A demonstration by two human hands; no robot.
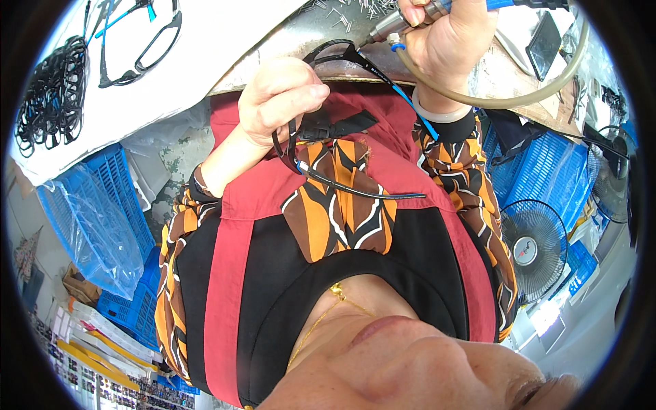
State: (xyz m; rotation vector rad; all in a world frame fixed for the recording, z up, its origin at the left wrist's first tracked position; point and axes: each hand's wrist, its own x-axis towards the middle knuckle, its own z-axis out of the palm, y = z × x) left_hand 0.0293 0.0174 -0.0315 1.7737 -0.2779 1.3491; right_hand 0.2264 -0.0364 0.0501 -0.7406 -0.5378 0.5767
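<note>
My left hand is closed on a black eyeglass frame, held over my lap at the table's edge. One of its temples, black with blue on its inner side, stretches toward my right wrist; the other points to the right below my left hand. In my right hand is a metal power screwdriver with a blue rear part and a hose. Its tip is at the frame's hinge near the upper rim; whether it touches a screw is too small to tell.
Small metal pins lie scattered on the worktop. More black frames are piled on white sheeting at the left, with a loose frame beside them. A dark phone lies right. Blue crates and a fan flank me.
</note>
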